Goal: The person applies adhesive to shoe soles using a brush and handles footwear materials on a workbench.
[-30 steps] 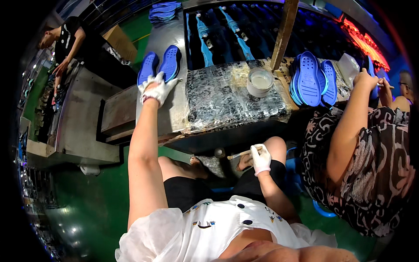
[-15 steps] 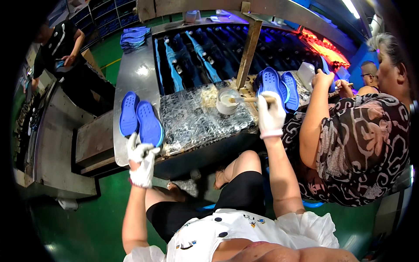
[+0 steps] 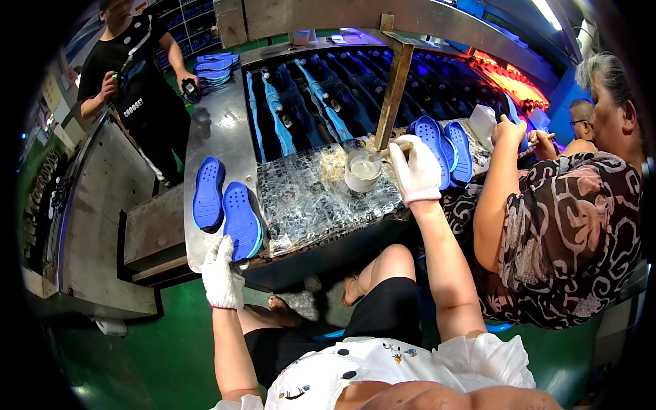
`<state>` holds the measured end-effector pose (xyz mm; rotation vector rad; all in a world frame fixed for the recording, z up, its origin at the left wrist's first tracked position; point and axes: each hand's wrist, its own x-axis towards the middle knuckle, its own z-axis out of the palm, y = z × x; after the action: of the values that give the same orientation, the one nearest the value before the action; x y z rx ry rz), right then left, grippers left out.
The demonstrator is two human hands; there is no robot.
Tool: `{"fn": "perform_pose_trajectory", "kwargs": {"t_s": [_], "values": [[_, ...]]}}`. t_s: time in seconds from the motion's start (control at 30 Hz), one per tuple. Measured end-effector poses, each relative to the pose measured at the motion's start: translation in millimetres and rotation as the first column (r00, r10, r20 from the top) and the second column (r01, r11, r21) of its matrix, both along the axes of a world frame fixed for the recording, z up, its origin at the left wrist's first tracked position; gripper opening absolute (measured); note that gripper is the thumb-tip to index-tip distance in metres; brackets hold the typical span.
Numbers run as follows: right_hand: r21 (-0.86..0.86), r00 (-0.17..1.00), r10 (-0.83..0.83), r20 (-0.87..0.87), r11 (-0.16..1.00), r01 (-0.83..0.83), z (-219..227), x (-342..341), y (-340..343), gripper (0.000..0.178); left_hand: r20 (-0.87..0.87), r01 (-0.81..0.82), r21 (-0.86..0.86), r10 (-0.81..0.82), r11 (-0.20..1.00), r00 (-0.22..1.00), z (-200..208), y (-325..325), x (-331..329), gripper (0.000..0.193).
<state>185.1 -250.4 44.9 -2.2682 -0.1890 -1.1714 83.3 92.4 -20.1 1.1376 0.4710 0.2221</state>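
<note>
Two blue soles (image 3: pixel 240 222) lie side by side at the left end of the desk (image 3: pixel 222 137), holes toward the far end. There is one pot (image 3: pixel 362 184), one brush (image 3: pixel 378 156), and one wooden post (image 3: pixel 394 96) behind the pot. Beyond the right hand (image 3: pixel 415 169) stand several more soles (image 3: pixel 459 147), overlapping, so their exact count cannot be told; three other people (image 3: pixel 547 225) are in view. The gloved hands are well apart: the right is closed around the brush, whose tip is at the pot's rim; the left hand (image 3: pixel 224 272) touches the near end of the nearer sole, its grip too unclear to tell
</note>
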Motion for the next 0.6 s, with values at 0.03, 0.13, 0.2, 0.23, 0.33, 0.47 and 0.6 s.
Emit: {"fn": "perform_pose_trajectory", "kwargs": {"t_s": [0.03, 0.13, 0.2, 0.23, 0.33, 0.47, 0.6], "values": [[-0.014, 0.999, 0.015, 0.046, 1.0, -0.015, 0.6, -2.4, 1.5, 0.013, -0.019, 0.032, 0.003, -0.032, 0.999, 0.999, -0.6, 1.6, 2.0, 0.027], [-0.057, 0.991, 0.067, 0.112, 0.996, -0.061, 0.4, -17.8, 4.8, 0.012, 0.049, 0.038, -0.202, -0.029, 0.979, 0.998, -12.3, 4.3, 4.8, 0.025], [-0.057, 0.979, 0.081, 0.189, 0.996, -0.072, -2.5, -24.6, 1.6, 0.015, 0.057, 0.024, -0.297, -0.007, 0.955, 0.998, 0.6, -14.6, 6.5, 0.026], [-0.046, 0.986, 0.072, 0.148, 0.997, -0.066, -5.0, -24.0, -2.0, 0.015, 0.134, 0.05, -0.267, -0.015, 0.963, 0.991, 8.8, -25.9, 10.0, 0.027], [-0.013, 0.987, 0.065, 0.148, 0.998, -0.064, -19.1, -33.1, -7.4, 0.016, 0.214, 0.055, -0.101, -0.032, 0.993, 0.976, 18.8, -45.1, 17.9, 0.037], [0.494, 0.976, 0.142, 0.166, 0.845, -0.207, -18.6, -79.2, 10.3, 0.01, 0.267, -0.087, 0.147, 0.045, 0.985, 0.963, 35.9, -76.9, 22.4, 0.039], [0.539, 0.917, 0.337, 0.214, 0.742, -0.399, -16.7, -119.6, 33.6, 0.016, 0.349, -0.143, 0.214, 0.061, 0.966, 0.935, 34.1, -105.0, 22.6, 0.038]]}}
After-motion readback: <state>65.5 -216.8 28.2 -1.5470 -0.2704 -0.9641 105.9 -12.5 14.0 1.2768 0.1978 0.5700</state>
